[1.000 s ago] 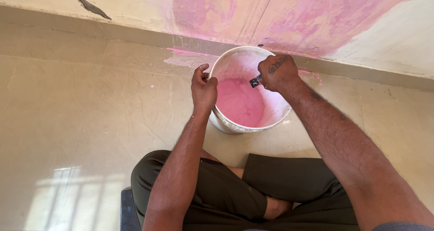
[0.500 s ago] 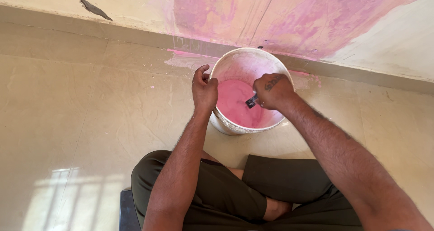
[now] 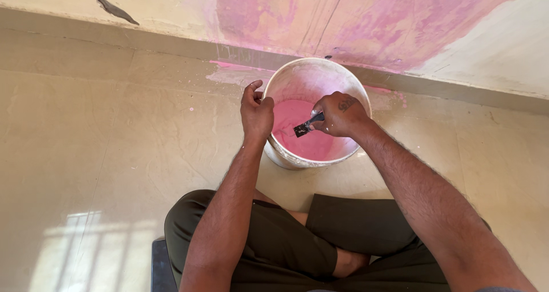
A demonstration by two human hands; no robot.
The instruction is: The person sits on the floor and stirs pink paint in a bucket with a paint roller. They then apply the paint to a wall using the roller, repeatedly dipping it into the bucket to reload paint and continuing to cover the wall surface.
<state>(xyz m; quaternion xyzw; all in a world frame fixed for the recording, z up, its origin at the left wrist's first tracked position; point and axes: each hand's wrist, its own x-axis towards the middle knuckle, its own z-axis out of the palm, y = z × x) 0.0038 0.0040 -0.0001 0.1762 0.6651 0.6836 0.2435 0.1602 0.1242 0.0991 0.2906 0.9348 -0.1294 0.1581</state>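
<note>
**Both hands at the paint bucket: left on the rim, right closed on the tool**

The left hand sits on the near-left rim of the white bucket. Its fingers curl over the edge and are closed on the rim, with the thumb side toward the bucket interior. The bucket wall lies directly under these fingers; the beige floor tile extends outward from their backs.

The right hand is positioned over the bucket opening, opposite the left hand and apart from it. Its fingers are wrapped fully around the handle of a dark tool, which appears to be a small brush. The tool projects from the fingertips toward the left hand, angled downward, with its dark head just above or at the surface of the pink paint; whether it touches cannot be told. The pink paint fills the bucket bottom below both sets of fingers.

Beyond the fingers, the bucket stands on the floor close to the base of a wall smeared with pink. Behind the wrists, the person's crossed legs in dark trousers rest on the floor.
</note>
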